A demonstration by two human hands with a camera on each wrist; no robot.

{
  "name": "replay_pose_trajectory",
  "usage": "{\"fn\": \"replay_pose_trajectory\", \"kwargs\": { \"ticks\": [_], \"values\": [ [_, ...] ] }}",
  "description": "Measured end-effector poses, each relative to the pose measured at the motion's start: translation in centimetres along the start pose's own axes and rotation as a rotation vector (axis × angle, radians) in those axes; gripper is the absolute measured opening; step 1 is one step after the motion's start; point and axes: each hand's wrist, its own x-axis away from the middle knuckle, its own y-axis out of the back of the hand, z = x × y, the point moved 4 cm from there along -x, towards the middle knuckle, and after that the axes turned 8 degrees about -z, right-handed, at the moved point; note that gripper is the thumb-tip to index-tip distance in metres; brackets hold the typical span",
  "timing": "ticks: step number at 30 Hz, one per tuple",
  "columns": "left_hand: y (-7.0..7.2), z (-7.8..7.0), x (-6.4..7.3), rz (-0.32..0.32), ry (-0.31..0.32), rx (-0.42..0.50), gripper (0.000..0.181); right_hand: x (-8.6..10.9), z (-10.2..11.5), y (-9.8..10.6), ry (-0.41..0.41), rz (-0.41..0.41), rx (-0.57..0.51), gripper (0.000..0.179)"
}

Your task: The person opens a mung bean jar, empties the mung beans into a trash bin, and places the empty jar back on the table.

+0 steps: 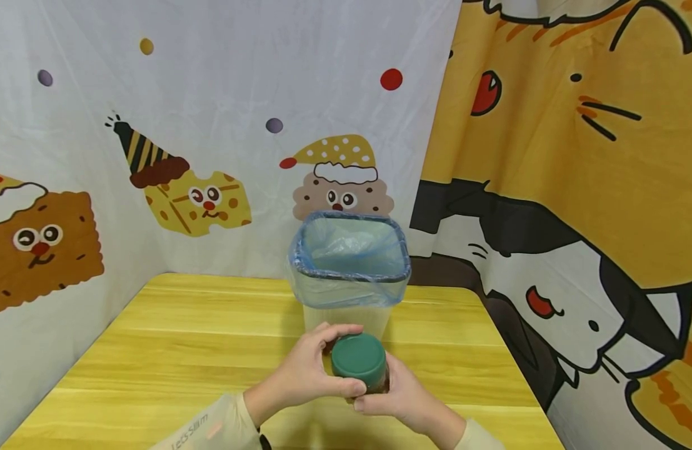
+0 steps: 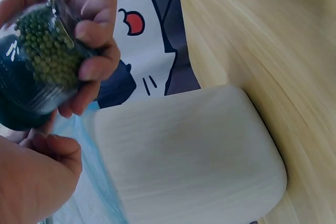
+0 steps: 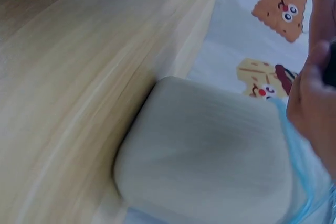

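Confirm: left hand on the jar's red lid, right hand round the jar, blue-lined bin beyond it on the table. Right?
Not quite: the lid is green, not red, as the head view shows. The left hand, right hand, jar and bin are as you say.

jar [image 2: 44, 64]: clear, round | contents: small round green grains [image 2: 50, 43] | lid [image 1: 359, 354]: green, on, facing up | place: lid between left hand's [image 1: 305, 374] thumb and fingers, body gripped by right hand [image 1: 404, 395]

Jar [image 2: 52, 51] of green grains in right hand [image 2: 97, 32], left hand [image 2: 42, 169] at its lid [image 2: 21, 118], pale bin [image 2: 189, 156] alongside.
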Motion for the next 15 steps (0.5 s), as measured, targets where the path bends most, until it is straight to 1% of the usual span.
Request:
{"fn": "replay_pose_trajectory", "kwargs": {
  "ticks": [3,5,6,7,9,13,15],
  "values": [
    [0.02,-0.19,-0.01,0.024,-0.009,0.032,0.071,0.25,0.20,0.23,-0.024,0.118,-0.127,0.061],
    [-0.01,-0.25,0.00,0.043,0.003,0.045,0.070,0.41,0.28,0.38,-0.030,0.170,-0.162,0.060],
    [-0.02,-0.27,0.01,0.051,0.007,0.050,0.070,0.46,0.28,0.46,-0.035,0.179,-0.161,0.060],
    [-0.03,-0.26,0.03,0.056,0.011,0.052,0.069,0.50,0.25,0.54,-0.046,0.169,-0.149,0.061],
    [0.01,-0.30,0.04,0.049,0.019,0.054,0.070,0.48,0.12,0.61,-0.064,0.114,-0.104,0.064],
    [0.12,-0.25,-0.03,0.016,0.019,0.050,0.072,0.29,-0.16,0.54,-0.083,-0.042,0.007,0.067],
    [0.15,-0.19,-0.08,0.005,0.021,0.039,0.073,0.20,-0.22,0.49,-0.061,-0.081,0.041,0.067]
  ]
}}
